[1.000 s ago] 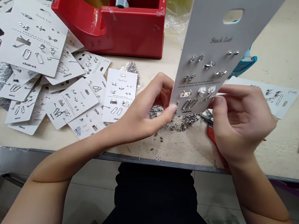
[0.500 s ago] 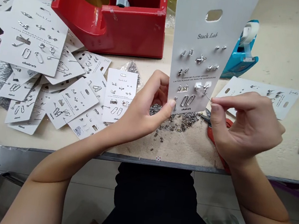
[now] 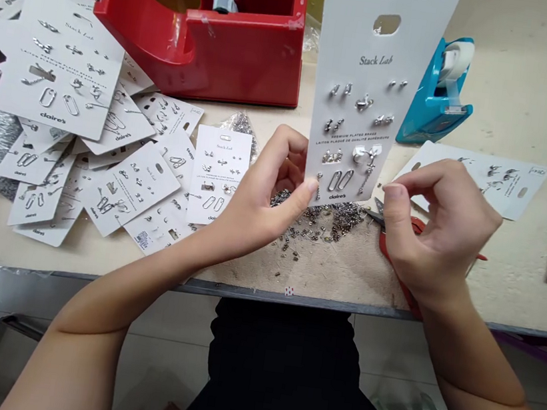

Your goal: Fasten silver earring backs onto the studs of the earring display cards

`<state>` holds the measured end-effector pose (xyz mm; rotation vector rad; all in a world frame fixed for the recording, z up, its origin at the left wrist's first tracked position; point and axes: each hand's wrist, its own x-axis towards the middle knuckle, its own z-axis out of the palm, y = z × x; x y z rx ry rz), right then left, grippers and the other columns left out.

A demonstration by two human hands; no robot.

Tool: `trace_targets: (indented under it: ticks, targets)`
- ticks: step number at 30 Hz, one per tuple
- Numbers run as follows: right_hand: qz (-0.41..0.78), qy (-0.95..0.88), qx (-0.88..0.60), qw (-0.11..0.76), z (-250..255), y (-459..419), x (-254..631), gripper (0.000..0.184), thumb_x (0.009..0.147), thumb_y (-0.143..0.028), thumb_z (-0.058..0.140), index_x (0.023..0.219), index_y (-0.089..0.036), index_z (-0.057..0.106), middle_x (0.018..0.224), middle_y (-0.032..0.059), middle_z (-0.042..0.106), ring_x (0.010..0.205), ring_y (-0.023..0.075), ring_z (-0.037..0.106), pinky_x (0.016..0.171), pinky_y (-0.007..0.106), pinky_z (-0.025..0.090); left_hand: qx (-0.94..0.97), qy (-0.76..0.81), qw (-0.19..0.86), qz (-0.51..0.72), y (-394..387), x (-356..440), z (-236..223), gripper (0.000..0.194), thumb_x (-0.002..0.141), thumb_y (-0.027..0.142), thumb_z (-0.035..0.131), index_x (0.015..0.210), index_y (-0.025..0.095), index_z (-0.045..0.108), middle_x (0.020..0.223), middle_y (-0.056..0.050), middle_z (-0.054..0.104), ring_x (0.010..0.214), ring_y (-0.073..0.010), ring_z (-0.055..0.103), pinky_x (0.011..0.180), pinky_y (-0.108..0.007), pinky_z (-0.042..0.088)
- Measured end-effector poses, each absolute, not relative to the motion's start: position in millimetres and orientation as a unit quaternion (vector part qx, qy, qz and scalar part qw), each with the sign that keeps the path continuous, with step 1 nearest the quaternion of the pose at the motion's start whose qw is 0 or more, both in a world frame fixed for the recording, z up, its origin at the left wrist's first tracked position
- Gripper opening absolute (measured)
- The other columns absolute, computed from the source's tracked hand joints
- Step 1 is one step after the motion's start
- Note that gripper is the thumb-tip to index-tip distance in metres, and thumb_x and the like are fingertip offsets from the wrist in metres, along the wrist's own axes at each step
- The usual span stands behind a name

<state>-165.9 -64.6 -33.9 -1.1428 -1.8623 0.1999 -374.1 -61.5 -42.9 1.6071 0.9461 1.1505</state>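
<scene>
My left hand (image 3: pixel 275 188) grips an earring card (image 3: pixel 365 42) by its lower left edge, thumb in front and fingers behind. The white card stands nearly upright and carries several silver earrings, with two long oval links near the bottom. A small chain earring (image 3: pixel 367 175) hangs at its lower right. Just right of the card, apart from it, is my right hand (image 3: pixel 436 226). Its thumb and forefinger are closed together, and nothing shows between them. Red-handled scissors (image 3: pixel 416 225) lie partly hidden under this hand. Small metal earring pieces (image 3: pixel 324 222) are heaped on the table below the card.
Many carded earrings (image 3: pixel 64 70) are piled at the left. A large red tape dispenser (image 3: pixel 242 60) stands at the back, a small blue one (image 3: pixel 435 105) right of the held card. More cards (image 3: pixel 509 172) lie at the right. The table's front edge (image 3: pixel 321 302) runs before me.
My right hand has let go of the chain earring and drawn back slightly to the right. The held card has shifted a little left and tilted slightly.
</scene>
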Motion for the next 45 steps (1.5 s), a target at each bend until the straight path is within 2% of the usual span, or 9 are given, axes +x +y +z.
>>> trace_targets:
  ticks: [3, 7, 12, 18, 21, 26, 34, 39, 45]
  targets:
    - [0.039, -0.782, -0.432, 0.448, -32.3, -61.1, -164.9, 0.01, 0.088, -0.016, 0.064, 0.091, -0.023, 0.058, 0.083, 0.0051, 0.059, 0.082, 0.0206, 0.06, 0.065, 0.037, 0.053, 0.65, 0.377, 0.47, 0.462, -61.6, -374.1, -41.6, 0.029, 0.096, 0.045, 0.064, 0.095, 0.025, 0.043, 0.091, -0.001, 0.05, 0.081, -0.0132, 0.057, 0.061, -0.027, 0.05]
    - [0.059, -0.797, -0.428, 0.422, -31.7, -60.3, -166.2, 0.022, 0.087, -0.013, 0.068, 0.105, -0.025, 0.062, 0.101, 0.0095, 0.055, 0.099, 0.0235, 0.059, 0.081, 0.04, 0.058, 0.653, 0.37, 0.474, 0.46, -62.2, -374.1, -40.3, 0.027, 0.096, 0.045, 0.063, 0.096, 0.025, 0.045, 0.092, -0.001, 0.052, 0.081, -0.014, 0.058, 0.062, -0.028, 0.052]
    - [0.073, -0.792, -0.424, 0.434, -32.4, -59.8, -167.5, 0.02, 0.089, -0.011, 0.065, 0.103, -0.026, 0.064, 0.099, 0.0078, 0.051, 0.094, 0.0201, 0.059, 0.078, 0.036, 0.059, 0.657, 0.362, 0.485, 0.449, -62.8, -375.6, -40.7, 0.026, 0.097, 0.047, 0.061, 0.099, 0.026, 0.047, 0.094, -0.001, 0.055, 0.083, -0.0152, 0.059, 0.066, -0.03, 0.055]
    - [0.024, -0.81, -0.423, 0.405, -33.1, -58.6, -163.7, 0.018, 0.087, -0.011, 0.067, 0.098, -0.024, 0.062, 0.096, 0.0085, 0.055, 0.089, 0.0214, 0.06, 0.072, 0.038, 0.057, 0.653, 0.353, 0.504, 0.441, -62.6, -376.5, -40.7, 0.023, 0.098, 0.046, 0.059, 0.102, 0.026, 0.049, 0.094, -0.002, 0.056, 0.079, -0.0146, 0.059, 0.063, -0.03, 0.054]
    - [-0.003, -0.82, -0.424, 0.385, -35.6, -58.3, -162.8, 0.015, 0.088, -0.012, 0.064, 0.095, -0.025, 0.059, 0.087, 0.0068, 0.059, 0.082, 0.023, 0.059, 0.069, 0.041, 0.053, 0.656, 0.347, 0.502, 0.444, -62.2, -375.8, -41.6, 0.021, 0.098, 0.044, 0.06, 0.102, 0.026, 0.05, 0.093, -0.002, 0.056, 0.078, -0.0143, 0.058, 0.062, -0.03, 0.053]
    - [-0.005, -0.816, -0.423, 0.394, -38.9, -58.1, -163.8, 0.018, 0.086, -0.011, 0.064, 0.087, -0.026, 0.053, 0.072, 0.0015, 0.054, 0.065, 0.0201, 0.052, 0.057, 0.037, 0.045, 0.662, 0.339, 0.493, 0.452, -63.0, -373.8, -45.0, 0.02, 0.098, 0.043, 0.059, 0.104, 0.026, 0.051, 0.093, -0.003, 0.057, 0.077, -0.0145, 0.058, 0.06, -0.03, 0.054]
    - [-0.012, -0.817, -0.413, 0.403, -38.7, -58.0, -164.3, 0.017, 0.084, -0.01, 0.065, 0.09, -0.024, 0.056, 0.073, 0.0018, 0.057, 0.064, 0.0185, 0.053, 0.058, 0.036, 0.046, 0.663, 0.343, 0.484, 0.456, -65.2, -373.8, -43.1, 0.018, 0.098, 0.041, 0.059, 0.105, 0.026, 0.051, 0.096, -0.003, 0.056, 0.078, -0.0141, 0.058, 0.063, -0.031, 0.057]
    - [-0.018, -0.824, -0.433, 0.365, -35.4, -60.9, -163.9, 0.016, 0.087, -0.011, 0.062, 0.093, -0.026, 0.059, 0.077, 0.0023, 0.062, 0.068, 0.021, 0.06, 0.061, 0.038, 0.052, 0.661, 0.34, 0.494, 0.45, -66.2, -374.3, -41.8, 0.012, 0.1, 0.036, 0.057, 0.105, 0.027, 0.051, 0.096, -0.003, 0.056, 0.079, -0.0146, 0.059, 0.064, -0.032, 0.057]
    - [-0.003, -0.829, -0.433, 0.354, -34.0, -61.8, -162.9, 0.016, 0.085, -0.009, 0.062, 0.089, -0.024, 0.059, 0.076, 0.0057, 0.062, 0.069, 0.0247, 0.061, 0.062, 0.042, 0.051, 0.66, 0.349, 0.487, 0.454, -65.8, -373.7, -40.4, 0.013, 0.1, 0.038, 0.057, 0.103, 0.027, 0.052, 0.094, -0.003, 0.057, 0.076, -0.0145, 0.057, 0.064, -0.033, 0.057]
